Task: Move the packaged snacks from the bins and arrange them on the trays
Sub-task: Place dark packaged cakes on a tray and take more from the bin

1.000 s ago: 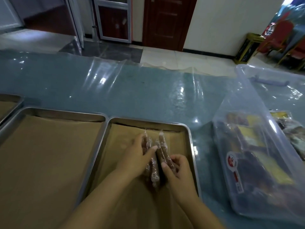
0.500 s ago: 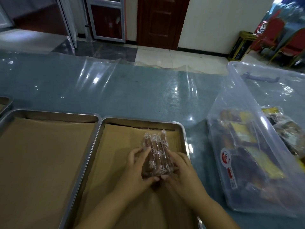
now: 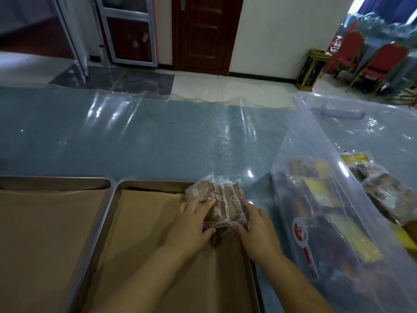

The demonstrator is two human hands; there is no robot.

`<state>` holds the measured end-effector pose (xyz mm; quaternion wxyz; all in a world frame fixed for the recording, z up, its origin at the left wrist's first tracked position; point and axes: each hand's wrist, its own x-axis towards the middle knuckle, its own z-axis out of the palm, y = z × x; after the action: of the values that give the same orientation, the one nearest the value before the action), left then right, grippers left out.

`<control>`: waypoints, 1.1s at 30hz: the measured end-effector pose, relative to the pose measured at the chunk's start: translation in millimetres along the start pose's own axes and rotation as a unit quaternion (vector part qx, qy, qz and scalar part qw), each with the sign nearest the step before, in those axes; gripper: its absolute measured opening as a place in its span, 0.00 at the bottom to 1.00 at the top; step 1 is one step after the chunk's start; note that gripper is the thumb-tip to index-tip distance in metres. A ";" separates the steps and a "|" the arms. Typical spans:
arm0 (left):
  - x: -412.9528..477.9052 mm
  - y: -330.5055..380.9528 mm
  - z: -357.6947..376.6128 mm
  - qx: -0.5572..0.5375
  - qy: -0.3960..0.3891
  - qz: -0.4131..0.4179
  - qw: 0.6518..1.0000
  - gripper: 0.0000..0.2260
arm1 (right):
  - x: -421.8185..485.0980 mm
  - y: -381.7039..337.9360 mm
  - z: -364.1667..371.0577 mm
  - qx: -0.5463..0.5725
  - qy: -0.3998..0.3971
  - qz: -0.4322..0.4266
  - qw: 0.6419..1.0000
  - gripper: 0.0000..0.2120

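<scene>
A bundle of clear-wrapped brown snack packets (image 3: 222, 203) lies at the far right corner of a metal tray (image 3: 117, 193) lined with brown paper. My left hand (image 3: 191, 224) grips the bundle's left side, fingers over its top. My right hand (image 3: 257, 227) holds its right side, thumb under the near end. The bundle's far end overlaps the tray's far rim. To the right stands a clear plastic bin (image 3: 327, 177) holding more packaged snacks (image 3: 383, 195), some brown, some yellow.
A second paper-lined tray (image 3: 56, 222) sits to the left of the first. The table (image 3: 135, 141) is blue under a clear plastic sheet. Beyond it are a tiled floor, a dark door, a small bin and red chairs.
The loose packets have been gathered into one bundle between both hands and shifted toward the tray's far right corner. The view has also swung slightly to the left.
</scene>
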<state>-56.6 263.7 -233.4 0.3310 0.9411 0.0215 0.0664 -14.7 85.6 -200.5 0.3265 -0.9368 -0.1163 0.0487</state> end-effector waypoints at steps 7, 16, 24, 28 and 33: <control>-28.9 4.7 -10.4 -0.036 0.001 -0.041 0.999 0.32 | -14.1 -13.1 -20.2 -0.053 -0.040 -0.008 0.998 0.27; -101.9 28.9 -46.9 -0.039 0.008 -0.067 0.997 0.14 | -77.0 -48.2 -83.8 -0.247 -0.158 -0.139 0.946 0.24; -127.5 118.4 -96.5 -0.051 0.048 -0.014 0.997 0.11 | -128.7 -70.3 -151.0 -0.238 -0.154 -0.257 0.924 0.22; -131.3 187.9 -121.4 -0.067 0.076 0.051 0.994 0.09 | -149.5 -69.6 -205.1 -0.195 -0.091 -0.322 0.922 0.20; -120.9 268.4 -128.7 -0.062 0.099 0.124 0.985 0.10 | -158.2 -45.7 -281.5 -0.175 -0.046 -0.352 0.918 0.16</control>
<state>-195.2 123.9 20.5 0.3739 0.9029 -0.0667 0.2013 -129.3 -88.1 50.6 0.1475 -0.8740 -0.4606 -0.0473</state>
